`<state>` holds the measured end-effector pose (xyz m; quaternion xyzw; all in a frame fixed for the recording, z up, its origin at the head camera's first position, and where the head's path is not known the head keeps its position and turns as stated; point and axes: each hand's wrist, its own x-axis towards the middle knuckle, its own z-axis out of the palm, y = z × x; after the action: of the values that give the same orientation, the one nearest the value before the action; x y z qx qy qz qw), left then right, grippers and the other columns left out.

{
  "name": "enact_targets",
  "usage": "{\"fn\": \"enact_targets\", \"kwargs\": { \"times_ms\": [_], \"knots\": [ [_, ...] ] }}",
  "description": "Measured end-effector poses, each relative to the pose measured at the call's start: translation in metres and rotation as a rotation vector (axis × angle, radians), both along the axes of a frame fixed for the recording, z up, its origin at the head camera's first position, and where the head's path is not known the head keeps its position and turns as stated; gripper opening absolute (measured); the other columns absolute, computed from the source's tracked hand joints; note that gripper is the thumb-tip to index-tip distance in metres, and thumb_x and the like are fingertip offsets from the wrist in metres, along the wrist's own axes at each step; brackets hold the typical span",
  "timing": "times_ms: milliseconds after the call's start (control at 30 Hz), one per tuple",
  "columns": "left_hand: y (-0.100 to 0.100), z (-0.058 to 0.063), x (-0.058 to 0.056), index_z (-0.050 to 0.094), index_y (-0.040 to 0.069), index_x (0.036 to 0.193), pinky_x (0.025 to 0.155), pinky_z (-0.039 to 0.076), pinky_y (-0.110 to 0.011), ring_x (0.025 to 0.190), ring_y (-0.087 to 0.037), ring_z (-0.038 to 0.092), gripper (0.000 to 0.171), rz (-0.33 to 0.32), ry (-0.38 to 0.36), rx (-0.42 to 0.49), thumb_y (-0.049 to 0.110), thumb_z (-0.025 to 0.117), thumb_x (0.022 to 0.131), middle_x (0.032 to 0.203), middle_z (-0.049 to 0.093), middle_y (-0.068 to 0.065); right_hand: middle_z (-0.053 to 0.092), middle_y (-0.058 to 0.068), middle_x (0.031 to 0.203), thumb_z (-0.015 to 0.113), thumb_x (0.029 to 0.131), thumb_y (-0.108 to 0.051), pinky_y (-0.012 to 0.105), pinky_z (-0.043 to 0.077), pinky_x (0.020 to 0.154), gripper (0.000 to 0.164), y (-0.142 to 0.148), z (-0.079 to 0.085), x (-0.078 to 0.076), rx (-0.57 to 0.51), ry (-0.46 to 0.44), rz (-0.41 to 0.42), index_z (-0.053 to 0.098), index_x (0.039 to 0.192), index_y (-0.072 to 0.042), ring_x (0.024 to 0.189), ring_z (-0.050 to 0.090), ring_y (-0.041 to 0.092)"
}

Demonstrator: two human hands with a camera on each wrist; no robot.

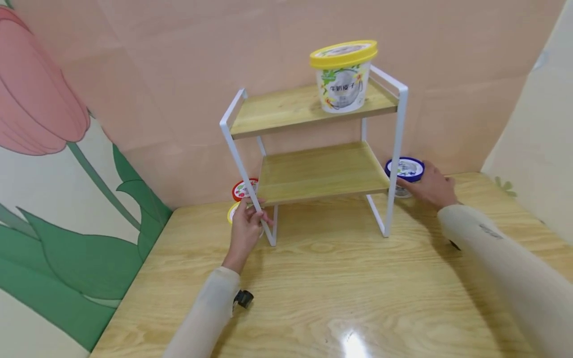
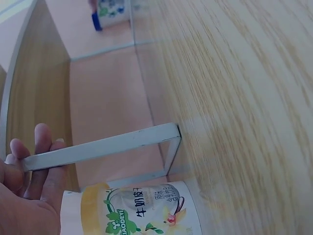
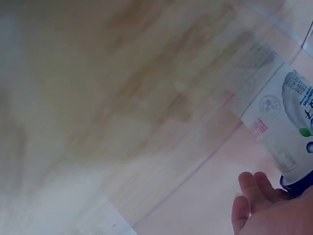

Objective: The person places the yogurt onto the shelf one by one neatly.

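A two-tier shelf rack [image 1: 313,193] with wooden boards and a white metal frame stands near the back wall. My left hand [image 1: 248,223] grips its front left leg, fingers wrapped round the white bar [image 2: 102,148] in the left wrist view. Behind that leg stand a yellow-lidded tub [image 2: 146,210] and a red-lidded tub [image 1: 243,189], both partly hidden. My right hand [image 1: 431,188] holds a blue-lidded tub [image 1: 406,169] just right of the rack, thumb across its near side. Its printed side shows in the right wrist view; the full grip is partly hidden there.
Another yellow-lidded tub [image 1: 344,82] stands upright on the top board, towards the right. The wood-grain table [image 1: 322,288] meets a pink-covered back wall [image 1: 179,99]. A wall panel with a painted tulip [image 1: 40,89] borders the left side.
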<state>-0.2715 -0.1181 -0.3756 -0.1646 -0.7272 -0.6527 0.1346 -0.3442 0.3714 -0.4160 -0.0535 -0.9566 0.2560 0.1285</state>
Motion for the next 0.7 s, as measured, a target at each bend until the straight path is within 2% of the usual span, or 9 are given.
{"fn": "enact_targets", "kwargs": {
  "times_ms": [67, 200, 267, 400, 467, 567, 633, 700],
  "knots": [
    [0.0003, -0.0003, 0.0003, 0.055, -0.005, 0.116, 0.066, 0.058, -0.034, 0.064, -0.023, 0.07, 0.026, 0.002, -0.002, 0.002, -0.016, 0.047, 0.094, 0.077, 0.058, -0.032, 0.036, 0.042, 0.143, 0.053, 0.083, -0.078, 0.074, 0.023, 0.096, 0.117, 0.0008, 0.0001, -0.0005, -0.005, -0.003, -0.002, 0.016, 0.153, 0.008, 0.125, 0.04, 0.058],
    [0.0006, -0.0007, 0.0003, 0.055, -0.004, 0.116, 0.065, 0.058, -0.039, 0.07, -0.047, 0.069, 0.026, 0.007, 0.007, 0.004, -0.015, 0.047, 0.094, 0.075, 0.059, -0.026, 0.039, 0.04, 0.142, 0.054, 0.083, -0.077, 0.073, 0.023, 0.095, 0.114, 0.0021, 0.0004, -0.0003, -0.031, 0.0, 0.009, 0.02, 0.153, 0.006, 0.124, 0.042, 0.057],
    [0.0004, -0.0007, 0.0003, 0.055, -0.003, 0.116, 0.06, 0.055, -0.035, 0.073, -0.055, 0.066, 0.026, 0.004, 0.007, 0.005, -0.015, 0.047, 0.095, 0.074, 0.06, -0.024, 0.04, 0.039, 0.142, 0.055, 0.083, -0.076, 0.073, 0.024, 0.095, 0.112, 0.0029, 0.0003, 0.0003, -0.046, -0.003, 0.022, 0.022, 0.153, 0.005, 0.125, 0.042, 0.056],
    [-0.0006, -0.0016, -0.0013, 0.055, -0.003, 0.116, 0.052, 0.043, -0.024, 0.072, -0.053, 0.066, 0.025, -0.011, 0.0, 0.007, -0.015, 0.047, 0.095, 0.073, 0.06, -0.021, 0.042, 0.037, 0.143, 0.056, 0.083, -0.076, 0.072, 0.027, 0.097, 0.111, 0.0028, -0.0006, 0.0019, -0.064, -0.009, 0.034, 0.024, 0.152, 0.004, 0.126, 0.044, 0.055],
    [-0.0009, -0.0019, -0.0013, 0.055, -0.004, 0.116, 0.052, 0.044, -0.025, 0.069, -0.048, 0.067, 0.025, -0.011, -0.004, 0.007, -0.015, 0.047, 0.095, 0.073, 0.06, -0.019, 0.041, 0.038, 0.143, 0.057, 0.082, -0.076, 0.073, 0.028, 0.098, 0.113, 0.0019, -0.0003, 0.0027, -0.065, -0.017, 0.031, 0.022, 0.152, 0.006, 0.126, 0.043, 0.056],
    [-0.0003, -0.0017, -0.0008, 0.055, -0.003, 0.116, 0.059, 0.054, -0.034, 0.067, -0.041, 0.069, 0.025, -0.006, -0.005, 0.002, -0.015, 0.047, 0.095, 0.073, 0.06, -0.018, 0.037, 0.039, 0.145, 0.057, 0.082, -0.076, 0.074, 0.028, 0.1, 0.118, 0.0003, 0.0, 0.0029, -0.059, -0.013, 0.017, 0.014, 0.154, 0.007, 0.128, 0.041, 0.057],
    [0.0003, -0.0013, -0.0001, 0.055, -0.004, 0.116, 0.065, 0.058, -0.043, 0.068, -0.043, 0.069, 0.025, -0.008, -0.004, 0.007, -0.016, 0.047, 0.094, 0.073, 0.059, -0.019, 0.034, 0.04, 0.147, 0.058, 0.082, -0.076, 0.074, 0.028, 0.101, 0.121, -0.0013, 0.0, 0.0024, -0.06, -0.008, 0.009, 0.008, 0.155, 0.006, 0.129, 0.04, 0.058],
    [0.0007, -0.001, 0.0004, 0.055, -0.004, 0.116, 0.067, 0.059, -0.046, 0.069, -0.046, 0.068, 0.026, -0.006, -0.004, 0.003, -0.016, 0.047, 0.095, 0.073, 0.059, -0.019, 0.034, 0.04, 0.147, 0.058, 0.082, -0.075, 0.073, 0.03, 0.101, 0.121, -0.0028, -0.0003, 0.0016, -0.057, 0.006, 0.004, 0.007, 0.156, 0.005, 0.128, 0.041, 0.058]
  ]
}}
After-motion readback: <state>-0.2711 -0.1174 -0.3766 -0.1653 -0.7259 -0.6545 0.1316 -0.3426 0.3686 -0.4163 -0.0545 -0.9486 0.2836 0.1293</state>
